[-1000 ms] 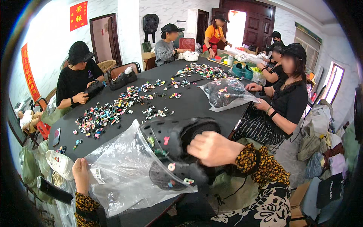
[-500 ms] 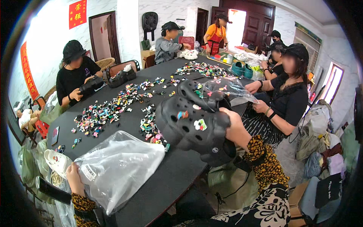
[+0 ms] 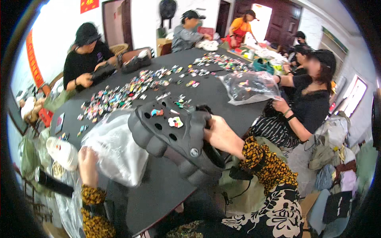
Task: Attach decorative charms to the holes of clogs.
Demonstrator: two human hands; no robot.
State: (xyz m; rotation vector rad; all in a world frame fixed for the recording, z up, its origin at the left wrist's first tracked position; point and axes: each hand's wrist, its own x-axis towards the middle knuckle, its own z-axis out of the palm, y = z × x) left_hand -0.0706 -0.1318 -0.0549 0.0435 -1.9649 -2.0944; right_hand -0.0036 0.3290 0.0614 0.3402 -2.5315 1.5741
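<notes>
the right hand [image 3: 224, 135], clamped on the black clog [image 3: 166, 137], has swung it leftward before the clear bag [image 3: 115, 148] the left hand [image 3: 88, 164] grips, seemingly still unbagged.

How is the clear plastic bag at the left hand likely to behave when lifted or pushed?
The clear plastic bag is probably floppy, as its film sags and creases beside the left hand. It is likely light for its size, since it looks thin and translucent. Its glossy surface may slide easily.
</notes>
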